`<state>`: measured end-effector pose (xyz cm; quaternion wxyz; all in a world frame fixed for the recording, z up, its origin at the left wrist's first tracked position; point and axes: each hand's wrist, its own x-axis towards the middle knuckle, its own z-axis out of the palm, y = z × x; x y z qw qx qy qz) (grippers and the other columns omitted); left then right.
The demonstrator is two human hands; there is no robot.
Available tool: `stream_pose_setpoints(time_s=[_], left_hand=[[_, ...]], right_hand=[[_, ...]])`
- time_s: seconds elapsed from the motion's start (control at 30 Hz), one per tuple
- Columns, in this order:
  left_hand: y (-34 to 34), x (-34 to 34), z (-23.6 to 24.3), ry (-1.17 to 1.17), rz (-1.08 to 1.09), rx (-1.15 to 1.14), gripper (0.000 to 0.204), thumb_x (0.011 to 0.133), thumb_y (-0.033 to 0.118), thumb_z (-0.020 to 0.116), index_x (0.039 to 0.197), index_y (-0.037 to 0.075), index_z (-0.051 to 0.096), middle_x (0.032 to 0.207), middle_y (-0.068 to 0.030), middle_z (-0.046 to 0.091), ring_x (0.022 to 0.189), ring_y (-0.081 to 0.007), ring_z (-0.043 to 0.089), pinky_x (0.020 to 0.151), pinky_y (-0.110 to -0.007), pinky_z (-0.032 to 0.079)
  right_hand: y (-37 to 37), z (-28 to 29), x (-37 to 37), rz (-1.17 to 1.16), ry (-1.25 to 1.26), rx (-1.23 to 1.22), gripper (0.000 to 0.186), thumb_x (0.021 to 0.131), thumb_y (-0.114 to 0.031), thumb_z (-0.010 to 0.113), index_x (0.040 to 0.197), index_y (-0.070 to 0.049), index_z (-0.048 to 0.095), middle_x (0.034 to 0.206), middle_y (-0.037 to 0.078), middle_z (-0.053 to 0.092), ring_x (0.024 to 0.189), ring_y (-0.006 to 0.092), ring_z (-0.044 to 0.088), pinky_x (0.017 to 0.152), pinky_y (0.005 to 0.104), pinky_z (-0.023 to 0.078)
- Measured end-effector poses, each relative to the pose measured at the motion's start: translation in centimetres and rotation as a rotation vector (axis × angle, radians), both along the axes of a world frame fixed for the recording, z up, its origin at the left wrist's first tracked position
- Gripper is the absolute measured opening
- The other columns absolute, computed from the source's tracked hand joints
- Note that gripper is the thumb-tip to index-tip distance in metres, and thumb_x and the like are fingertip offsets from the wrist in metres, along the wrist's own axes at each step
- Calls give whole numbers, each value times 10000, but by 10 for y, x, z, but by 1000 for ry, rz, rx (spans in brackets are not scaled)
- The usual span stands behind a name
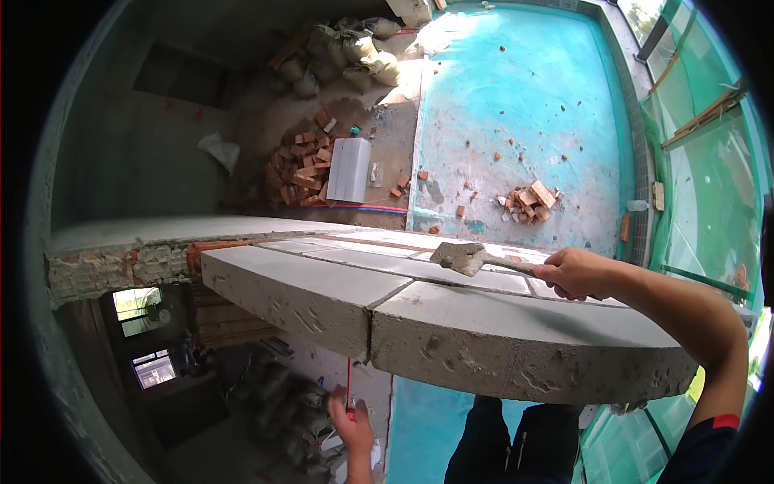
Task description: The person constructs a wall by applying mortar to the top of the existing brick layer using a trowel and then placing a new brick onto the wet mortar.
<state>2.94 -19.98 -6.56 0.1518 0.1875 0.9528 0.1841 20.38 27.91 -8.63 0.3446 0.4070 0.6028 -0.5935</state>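
Observation:
My right hand [572, 276] is closed around the handle of a mortar-caked trowel [461, 259], held above the wall with its blade pointing left. Under it, a row of large grey blocks tops the wall: a right block [516, 315] and a left block [294, 278], with a narrow vertical joint between them. Low on the near side of the wall, my left hand [353, 426] is closed around a thin rod with a red lower part [350, 387]. The rod rises toward the joint; its exact kind is too small to make out.
Beyond the wall are a heap of red bricks [302, 165], stacked grey blocks [349, 169], filled sacks [351, 52] and brick rubble [528, 202] on a turquoise floor [524, 89]. Green netting [701, 177] hangs at the right. A rough brick wall end [121, 270] meets the blocks at left.

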Motion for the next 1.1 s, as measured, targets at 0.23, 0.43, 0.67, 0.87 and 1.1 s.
stream_pose_setpoints(time_s=[0.23,0.43,0.67,0.87,1.1], left_hand=[[148,-130,21,309,-129,132,573,985,279,486,1411,-53,295,1490,-251,241,1365,-384,282,1103,-424,262],[161,-137,7,318,-124,-124,724,1004,428,330,1436,-122,142,1521,-312,92,1421,-426,107,1162,-458,92],[161,-134,7,385,-172,-165,717,1002,409,334,1431,-133,143,1512,-330,96,1415,-448,105,1157,-481,93],[164,-132,7,390,-176,-160,756,990,441,333,1430,-139,128,1502,-350,87,1409,-469,96,1150,-505,86],[153,-135,14,413,-170,-130,695,999,380,363,1405,-156,186,1485,-367,127,1391,-477,156,1148,-493,126]], right_hand=[[-13,-25,-6,192,-114,-21,392,971,-448,415,923,-117,619,659,-1,559,522,109,486,453,293,405],[-20,-30,-51,153,43,-43,454,969,-422,444,784,-27,570,610,37,541,517,144,486,491,337,417],[-47,-51,-125,136,195,-24,458,980,-411,427,920,-6,633,676,95,604,600,218,566,587,389,478],[-79,-59,-177,271,301,74,514,992,-395,384,979,57,629,840,200,661,834,339,635,816,428,478],[-81,-47,-207,169,282,9,529,968,-473,407,781,-12,589,610,85,548,556,220,553,507,379,457]])
